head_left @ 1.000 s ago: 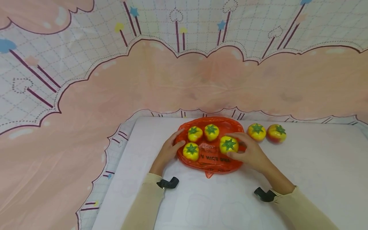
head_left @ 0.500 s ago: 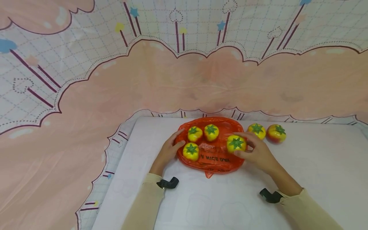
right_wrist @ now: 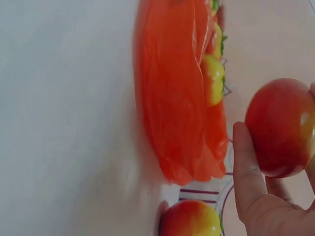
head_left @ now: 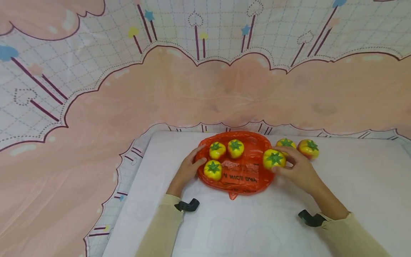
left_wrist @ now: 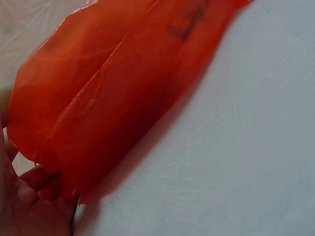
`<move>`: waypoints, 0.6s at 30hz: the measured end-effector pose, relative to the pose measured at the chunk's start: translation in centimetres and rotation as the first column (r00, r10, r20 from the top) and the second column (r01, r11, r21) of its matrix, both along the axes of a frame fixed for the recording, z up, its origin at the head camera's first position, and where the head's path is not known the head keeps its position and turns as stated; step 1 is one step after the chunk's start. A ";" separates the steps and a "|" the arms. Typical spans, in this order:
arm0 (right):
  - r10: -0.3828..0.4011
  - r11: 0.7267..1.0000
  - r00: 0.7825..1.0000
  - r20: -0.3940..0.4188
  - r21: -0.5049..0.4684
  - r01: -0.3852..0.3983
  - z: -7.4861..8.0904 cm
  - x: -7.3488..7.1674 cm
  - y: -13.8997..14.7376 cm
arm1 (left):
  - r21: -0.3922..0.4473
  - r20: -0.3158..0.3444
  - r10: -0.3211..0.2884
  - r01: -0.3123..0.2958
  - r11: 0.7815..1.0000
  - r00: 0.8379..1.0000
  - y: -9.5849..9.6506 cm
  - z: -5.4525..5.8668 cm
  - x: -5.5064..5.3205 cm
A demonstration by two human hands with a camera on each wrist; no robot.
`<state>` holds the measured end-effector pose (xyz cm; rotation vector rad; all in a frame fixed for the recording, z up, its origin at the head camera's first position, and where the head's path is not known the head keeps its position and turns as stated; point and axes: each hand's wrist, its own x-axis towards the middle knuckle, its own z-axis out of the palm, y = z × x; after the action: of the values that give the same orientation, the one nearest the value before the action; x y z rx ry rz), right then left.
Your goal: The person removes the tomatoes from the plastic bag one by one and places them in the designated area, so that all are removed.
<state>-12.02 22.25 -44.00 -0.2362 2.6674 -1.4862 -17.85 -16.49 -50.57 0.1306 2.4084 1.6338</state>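
Head view: the right hand (head_left: 297,170) grips a toy tomato (head_left: 274,159) just off the right edge of the orange plastic bag (head_left: 245,175), beside two more tomatoes (head_left: 309,149) on the white table (head_left: 353,185). The left hand (head_left: 187,168) rests, fingers relaxed, on the bag's left edge.

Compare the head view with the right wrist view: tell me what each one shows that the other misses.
Head view only: the left hand resting on the red bag's left edge, the print on the bag, and the tomatoes' green tops. Right wrist view only: the red underside of the held tomato, seen close. Both show the right hand gripping that tomato, the bag holding tomatoes, and a loose tomato on the table.
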 end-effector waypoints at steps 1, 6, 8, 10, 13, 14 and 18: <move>0.000 1.000 1.000 -0.001 0.002 0.000 0.0 0.0 0.1 | 0.006 -0.004 -0.002 0.002 1.000 1.000 0.0 0.0 0.0; -0.002 1.000 1.000 -0.016 0.028 0.003 0.0 0.2 1.0 | 0.023 -0.002 -0.006 0.006 1.000 1.000 0.0 -0.1 0.0; -0.005 1.000 1.000 -0.016 0.023 0.006 -0.1 0.2 1.4 | 0.026 0.008 -0.005 0.004 1.000 1.000 0.1 -0.1 0.0; -0.006 1.000 1.000 -0.002 0.017 0.006 -0.2 0.3 1.8 | 0.029 0.013 0.000 0.000 1.000 1.000 0.1 -0.2 -0.1; -0.009 1.000 1.000 0.028 0.018 0.008 -0.3 0.5 2.5 | 0.030 0.017 0.004 -0.005 1.000 1.000 0.0 -0.3 -0.1; -0.013 1.000 0.999 0.040 0.024 0.012 -0.3 0.6 2.8 | 0.029 0.018 0.006 -0.006 1.000 1.000 0.0 -0.3 0.0; -0.020 0.999 0.998 0.053 0.041 0.018 -0.5 1.0 3.9 | 0.032 0.022 0.005 -0.006 0.999 1.000 0.0 -0.2 0.0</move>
<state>-11.05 26.12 -44.51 -0.1668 2.6622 -1.4216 -17.85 -16.47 -50.74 0.1106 2.3688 1.6684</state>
